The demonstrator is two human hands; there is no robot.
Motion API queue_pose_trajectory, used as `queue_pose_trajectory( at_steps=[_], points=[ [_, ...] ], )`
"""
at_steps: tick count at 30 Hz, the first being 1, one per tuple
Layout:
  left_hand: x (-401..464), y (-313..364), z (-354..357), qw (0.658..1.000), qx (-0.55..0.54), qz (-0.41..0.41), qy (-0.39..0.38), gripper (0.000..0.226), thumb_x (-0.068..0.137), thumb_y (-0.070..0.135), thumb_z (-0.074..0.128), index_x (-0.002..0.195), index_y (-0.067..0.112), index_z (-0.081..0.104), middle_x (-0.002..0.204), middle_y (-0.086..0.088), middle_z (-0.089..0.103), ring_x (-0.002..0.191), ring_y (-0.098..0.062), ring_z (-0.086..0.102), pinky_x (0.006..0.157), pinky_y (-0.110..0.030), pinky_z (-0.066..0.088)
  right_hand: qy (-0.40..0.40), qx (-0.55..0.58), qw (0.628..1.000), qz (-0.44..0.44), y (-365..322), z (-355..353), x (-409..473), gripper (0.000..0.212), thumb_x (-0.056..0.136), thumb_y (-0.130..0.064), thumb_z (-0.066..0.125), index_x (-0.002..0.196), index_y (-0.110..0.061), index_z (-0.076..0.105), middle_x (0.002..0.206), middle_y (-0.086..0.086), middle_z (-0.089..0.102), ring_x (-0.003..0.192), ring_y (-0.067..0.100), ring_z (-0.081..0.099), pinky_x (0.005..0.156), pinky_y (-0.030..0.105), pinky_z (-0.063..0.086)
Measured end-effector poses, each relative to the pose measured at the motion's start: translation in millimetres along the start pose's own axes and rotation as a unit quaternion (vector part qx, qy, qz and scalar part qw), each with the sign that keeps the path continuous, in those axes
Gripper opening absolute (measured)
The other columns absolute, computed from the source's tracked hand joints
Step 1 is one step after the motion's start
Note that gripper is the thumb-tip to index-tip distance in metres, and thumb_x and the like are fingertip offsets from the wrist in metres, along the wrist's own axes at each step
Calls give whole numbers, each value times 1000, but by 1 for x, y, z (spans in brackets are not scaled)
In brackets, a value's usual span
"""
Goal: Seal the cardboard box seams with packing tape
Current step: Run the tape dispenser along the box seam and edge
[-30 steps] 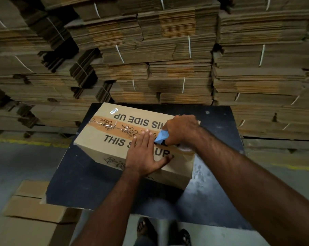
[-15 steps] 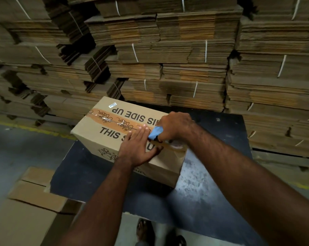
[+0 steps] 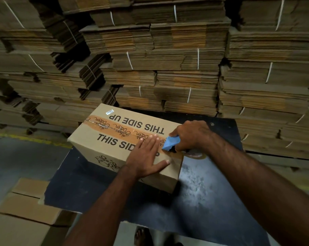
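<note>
- Where the dark table (image 3: 212,196) carries it, cardboard box (image 3: 121,139) sitting closed near the far left part of the top, "THIS SIDE UP" printed twice across the lid.
- Along the box's centre seam, brown printed packing tape (image 3: 114,129) running from the far left edge toward the near right corner.
- On the lid, near the box's right end: left hand (image 3: 146,158) pressed flat, fingers straight and together, thumb spread out over the near edge, nothing gripped, fingertips lying on the tape.
- Just right of that hand, at the box's right end: right hand (image 3: 191,135) closed around a tape dispenser (image 3: 171,143), blue part poking out toward the left hand and touching the taped seam.
- Below the right wrist, off the box's right edge: part of the brown tape roll (image 3: 194,154), mostly hidden.
- Behind the box: wall of strapped bundles of flat cardboard (image 3: 167,59) filling the whole background.
- Left of and below the box, on the floor: loose flattened cartons (image 3: 26,206).
- Beneath the table's near edge: sandalled foot (image 3: 141,237), only partly visible.
</note>
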State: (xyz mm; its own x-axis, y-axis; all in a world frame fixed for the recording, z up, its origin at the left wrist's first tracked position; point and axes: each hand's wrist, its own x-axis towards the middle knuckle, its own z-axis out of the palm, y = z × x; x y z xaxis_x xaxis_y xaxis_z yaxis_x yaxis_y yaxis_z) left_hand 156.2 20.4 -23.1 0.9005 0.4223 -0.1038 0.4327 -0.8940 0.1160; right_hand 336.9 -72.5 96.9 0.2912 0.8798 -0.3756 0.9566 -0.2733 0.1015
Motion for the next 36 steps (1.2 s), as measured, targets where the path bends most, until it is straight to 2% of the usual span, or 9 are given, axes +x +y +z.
queue_pose_trajectory(
  at_steps=[2, 7, 10, 15, 20, 25, 29, 32, 36],
  points=[
    [7, 4, -1, 1000, 9, 0, 1, 101, 88, 82, 10, 159, 10, 1, 168, -8, -2, 154, -17, -4, 125, -45, 2, 5, 1, 1000, 4, 1, -1, -1, 68, 79, -65, 64, 142, -45, 48, 127, -5, 61, 107, 16, 59, 88, 39, 52],
    [23, 9, -1, 998, 15, -61, 1, 120, 77, 93, 5, 158, 4, -1, 166, -15, -8, 154, -24, -6, 124, -47, 6, 11, 10, 1000, 14, 1, 0, 0, 68, 78, -64, 64, 142, -45, 49, 126, -4, 61, 106, 17, 59, 86, 37, 51],
    [18, 12, 1, 999, 6, -39, 5, 121, 76, 94, 6, 158, 5, 0, 167, -14, -6, 154, -24, -5, 124, -47, 6, 10, 18, 1000, 13, 3, 3, 1, 68, 78, -66, 63, 141, -45, 48, 125, -4, 61, 106, 17, 58, 87, 39, 51],
    [-9, 10, 6, 999, 14, 33, 18, 114, 83, 90, 18, 159, 7, 3, 167, -9, -4, 154, -20, -4, 125, -42, 2, 18, 26, 999, 10, 6, 7, 1, 68, 78, -67, 63, 141, -47, 48, 125, -6, 61, 106, 17, 59, 89, 40, 52],
    [12, 22, -3, 998, -60, 7, 16, 123, 76, 94, 32, 159, 9, 0, 168, -7, -3, 154, -16, -3, 125, -39, 0, 15, 16, 1000, 10, 5, 6, 2, 68, 78, -67, 62, 141, -46, 48, 121, -6, 63, 102, 16, 59, 87, 38, 52],
    [21, 36, 9, 993, -106, -43, 31, 134, 62, 100, 37, 159, 13, 2, 168, -6, 2, 154, -16, 3, 125, -43, 8, 39, 38, 998, -22, 14, 8, -2, 66, 79, -68, 59, 140, -46, 49, 117, -9, 65, 90, 11, 53, 82, 37, 53],
    [22, 37, 9, 999, -29, -41, 18, 130, 67, 99, 18, 159, 9, -2, 167, -9, -10, 154, -18, -7, 125, -43, 5, 56, 55, 997, -16, 45, 31, -28, 69, 77, -69, 57, 142, -51, 44, 116, -12, 65, 99, 14, 59, 73, 32, 46],
    [21, 40, 13, 999, -9, -45, 9, 125, 72, 95, 13, 158, 6, -8, 166, -12, -15, 153, -21, -11, 125, -45, 5, 51, 69, 996, 11, 59, 40, -49, 68, 81, -65, 58, 145, -50, 41, 103, -11, 60, 86, 11, 48, 69, 30, 38],
    [20, 47, 15, 1000, 8, -21, 22, 107, 81, 82, 9, 158, 9, -4, 166, -11, -13, 153, -24, -9, 125, -44, -1, 68, 67, 995, 15, 56, 43, -47, 67, 81, -64, 59, 144, -48, 43, 119, -9, 65, 87, 9, 44, 72, 30, 38]
  ],
)
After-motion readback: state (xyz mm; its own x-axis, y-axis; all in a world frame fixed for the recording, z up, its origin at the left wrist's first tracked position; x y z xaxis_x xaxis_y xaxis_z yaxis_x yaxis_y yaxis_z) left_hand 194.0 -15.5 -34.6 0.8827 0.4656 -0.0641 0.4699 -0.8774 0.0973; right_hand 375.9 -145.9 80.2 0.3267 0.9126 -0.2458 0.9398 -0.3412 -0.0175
